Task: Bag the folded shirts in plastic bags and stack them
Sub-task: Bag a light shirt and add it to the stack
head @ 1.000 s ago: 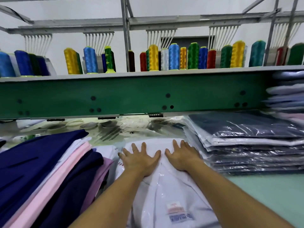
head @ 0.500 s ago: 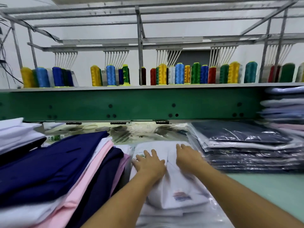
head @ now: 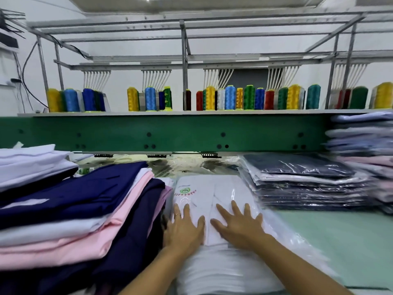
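A folded white shirt (head: 214, 189) with a small green and red logo lies in a clear plastic bag (head: 282, 235) in front of me on the green table. My left hand (head: 184, 227) and my right hand (head: 239, 223) press flat on it side by side, fingers spread, holding nothing. To the right rises a stack of bagged shirts (head: 302, 184), a dark navy one on top. On the left lies a pile of unbagged folded shirts (head: 80, 207) in navy, white and pink.
A green machine beam (head: 170, 133) runs across behind the table, with thread cones (head: 229, 100) on the shelf above. More folded shirts (head: 361, 141) are stacked at the far right. Bare green tabletop (head: 344, 241) shows at the right front.
My hands slid back toward me along the bagged white shirt, uncovering its logo end. The head camera tilted up, showing more of the thread rack.
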Tool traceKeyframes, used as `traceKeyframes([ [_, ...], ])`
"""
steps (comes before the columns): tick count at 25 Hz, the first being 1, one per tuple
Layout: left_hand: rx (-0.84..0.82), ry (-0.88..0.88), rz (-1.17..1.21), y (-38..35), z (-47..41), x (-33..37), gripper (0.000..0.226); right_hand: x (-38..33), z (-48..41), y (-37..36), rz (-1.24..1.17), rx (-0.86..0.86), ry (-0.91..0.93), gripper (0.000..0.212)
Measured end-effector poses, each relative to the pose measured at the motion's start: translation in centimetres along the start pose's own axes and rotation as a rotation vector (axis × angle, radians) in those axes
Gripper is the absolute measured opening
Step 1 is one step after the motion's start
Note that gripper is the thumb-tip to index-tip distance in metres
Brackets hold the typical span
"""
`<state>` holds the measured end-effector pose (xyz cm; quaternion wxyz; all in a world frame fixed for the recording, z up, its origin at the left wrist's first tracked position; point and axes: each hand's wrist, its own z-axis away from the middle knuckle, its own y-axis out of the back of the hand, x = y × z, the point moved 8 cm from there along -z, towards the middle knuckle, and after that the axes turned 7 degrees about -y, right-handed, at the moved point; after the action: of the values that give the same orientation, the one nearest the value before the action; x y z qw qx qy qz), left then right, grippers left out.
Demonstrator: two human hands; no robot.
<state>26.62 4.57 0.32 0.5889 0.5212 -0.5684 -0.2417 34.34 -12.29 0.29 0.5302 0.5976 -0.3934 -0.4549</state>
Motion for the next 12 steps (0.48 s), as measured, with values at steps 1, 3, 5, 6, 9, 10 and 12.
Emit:
traceKeyframes([
  [1,0.008,-0.001,0.025,-0.1,0.2,-0.4,0.077,0.7,0.2,0.0,-0.007,0.016,-0.016,0.073],
  [3,0.045,-0.011,0.06,0.2,0.6,-0.7,0.077,1.8,0.6,0.0,-0.001,0.058,-0.033,0.07],
  [5,0.121,-0.007,0.09,1.0,0.9,-0.8,0.075,2.5,0.9,0.1,-0.008,0.09,-0.06,0.07],
  [6,0.17,-0.008,0.094,1.4,1.2,-0.8,0.071,2.9,1.1,0.2,-0.032,0.099,-0.095,0.07],
  [9,0.279,-0.02,0.208,2.5,2.1,-0.9,0.057,3.6,1.4,0.8,-0.082,0.115,-0.173,0.069],
  [10,0.288,-0.024,0.28,2.6,2.2,-1.1,0.055,3.5,1.5,1.0,-0.08,0.125,-0.167,0.067],
  [12,0.316,-0.035,0.404,3.2,2.5,-1.8,0.047,3.6,1.8,1.4,-0.085,0.164,-0.17,0.061],
])
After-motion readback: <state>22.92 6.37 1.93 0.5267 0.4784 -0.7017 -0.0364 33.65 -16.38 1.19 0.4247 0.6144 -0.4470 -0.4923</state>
